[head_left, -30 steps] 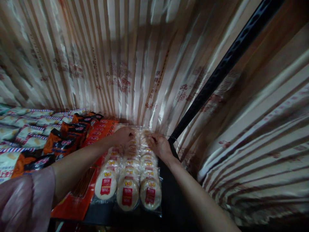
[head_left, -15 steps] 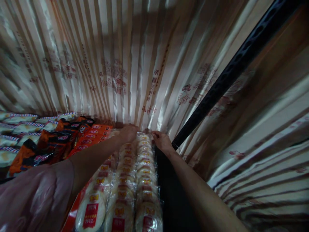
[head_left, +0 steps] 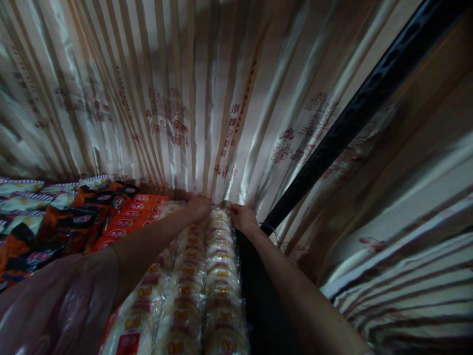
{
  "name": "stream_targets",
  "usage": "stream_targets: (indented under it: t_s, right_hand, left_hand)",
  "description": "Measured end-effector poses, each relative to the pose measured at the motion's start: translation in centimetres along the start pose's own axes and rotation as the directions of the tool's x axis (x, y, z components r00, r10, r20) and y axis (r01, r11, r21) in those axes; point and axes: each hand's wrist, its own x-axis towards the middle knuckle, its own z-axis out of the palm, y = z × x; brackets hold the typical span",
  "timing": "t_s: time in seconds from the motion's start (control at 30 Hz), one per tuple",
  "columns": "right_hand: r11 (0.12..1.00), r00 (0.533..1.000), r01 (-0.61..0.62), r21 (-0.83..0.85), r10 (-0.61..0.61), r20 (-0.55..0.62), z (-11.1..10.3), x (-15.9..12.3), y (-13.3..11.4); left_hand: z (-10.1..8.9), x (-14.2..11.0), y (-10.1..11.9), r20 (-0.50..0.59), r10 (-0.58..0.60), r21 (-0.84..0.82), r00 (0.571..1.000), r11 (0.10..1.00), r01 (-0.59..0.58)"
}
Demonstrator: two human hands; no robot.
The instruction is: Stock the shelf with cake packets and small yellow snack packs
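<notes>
Pale, round, flat cakes in clear plastic wrappers [head_left: 222, 278] overlap in rows, seemingly so each yellow emblem [head_left: 222, 291] shows, with the left hand [head_left: 199, 209] and right hand [head_left: 242, 218] flanking the rightmost row's far end, right fingers bent, though I can't tell what either pinches.
</notes>
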Motion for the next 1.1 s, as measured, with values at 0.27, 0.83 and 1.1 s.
stream_targets:
  t_s: [0.27, 0.83, 1.1]
  right_hand:
    - [0.987, 0.995, -0.002, 0.161, 0.018, -0.097, 0.2, -0.1, -0.4]
    - [0.958, 0.984, -0.040, 0.285, 0.087, -0.153, 0.2, -1.8, 0.2]
    - [0.923, 0.995, 0.048, 0.381, -0.012, -0.097, 0.7, -2.7, 1.3]
  left_hand:
    - [-0.3, 0.3, 0.5, -0.013, -0.155, -0.073, 0.988, 0.985, 0.154]
    - [0.3, -0.2, 0.5, -0.028, -0.126, -0.141, 0.992, 0.983, 0.121]
    - [0.6, -1.5, 0.3, -0.112, 0.028, -0.123, 0.993, 0.992, -0.041]
